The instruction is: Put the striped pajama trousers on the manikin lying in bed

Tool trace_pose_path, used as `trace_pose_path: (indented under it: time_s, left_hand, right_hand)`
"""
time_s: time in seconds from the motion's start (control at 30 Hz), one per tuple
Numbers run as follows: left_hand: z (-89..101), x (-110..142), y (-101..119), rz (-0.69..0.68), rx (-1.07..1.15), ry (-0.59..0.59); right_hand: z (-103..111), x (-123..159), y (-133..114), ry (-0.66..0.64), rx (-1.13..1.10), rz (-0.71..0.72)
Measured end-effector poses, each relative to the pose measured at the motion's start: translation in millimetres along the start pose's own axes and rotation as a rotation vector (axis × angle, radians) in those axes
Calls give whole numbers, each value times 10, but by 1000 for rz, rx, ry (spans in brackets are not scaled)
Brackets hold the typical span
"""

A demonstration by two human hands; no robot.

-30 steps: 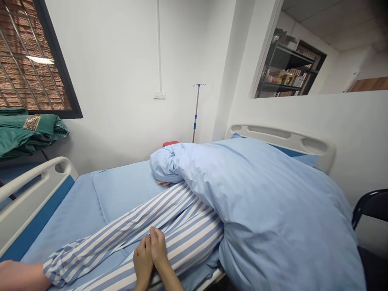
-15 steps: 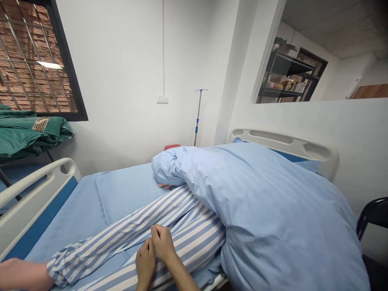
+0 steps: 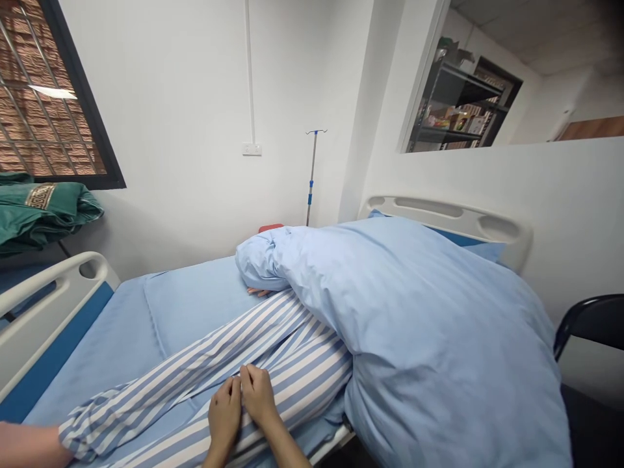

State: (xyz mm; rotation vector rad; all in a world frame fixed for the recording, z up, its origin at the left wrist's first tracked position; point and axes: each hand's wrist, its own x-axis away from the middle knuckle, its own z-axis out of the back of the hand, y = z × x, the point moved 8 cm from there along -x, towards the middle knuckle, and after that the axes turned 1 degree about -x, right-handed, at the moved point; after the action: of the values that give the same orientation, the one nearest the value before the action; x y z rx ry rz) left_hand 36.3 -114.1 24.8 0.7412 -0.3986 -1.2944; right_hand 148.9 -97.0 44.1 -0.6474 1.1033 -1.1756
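My left hand [image 3: 225, 411] and my right hand [image 3: 257, 392] are side by side, both curled into loose fists with the knuckles up. They are at the nearer leg of the blue-and-white striped trousers [image 3: 307, 367]; whether they press on the cloth I cannot tell. No object shows in either fist, and the fingertips are turned out of sight. The wearer lies on the bed, and whether it is a person or a dummy is unclear. A light blue quilt [image 3: 414, 312] covers the upper body. Fingers [image 3: 258, 292] poke out from under its edge.
The bed has a pale footboard [image 3: 53, 286] at left and a headboard [image 3: 439, 208] at right. Behind it stand a drip pole [image 3: 312, 172] and a red object [image 3: 271, 228]. A black chair [image 3: 592, 325] is at right, folded green cloth [image 3: 53, 205] at left.
The whole view has shifted, so the bed and walls appear further left and a little higher. My fists stay curled over the same leg, left fist slightly higher beside the right.
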Motion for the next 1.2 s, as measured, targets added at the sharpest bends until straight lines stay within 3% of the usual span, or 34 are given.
trace_pose_path:
  time_s: [0.13, 0.3, 0.4, 0.63, 0.83, 0.93, 1.1, 1.2]
  left_hand:
    - [-43, -77, 78, 42, 235, -33]
    - [8, -146, 386, 60, 531, 46]
    - [-4, -121, 427, 106, 631, 98]
    - [-267, 22, 150, 100, 310, 67]
    - [-269, 3, 198, 1, 153, 75]
    - [-277, 10, 210, 1, 131, 61]
    - [-331, 35, 239, -7, 149, 17]
    - [-315, 40, 267, -9, 118, 30]
  right_hand:
    - [41, -13, 25, 26, -121, -43]
    - [83, -49, 95, 76, -318, -93]
    - [84, -58, 150, 86, -380, -140]
    - [110, -47, 229, 149, -398, -185]
    - [55, -83, 270, 98, -398, -170]
    - [141, -115, 151, 49, -242, -133]
    - [420, -190, -217, -15, 59, 48]
    - [478, -178, -184, -12, 94, 56]
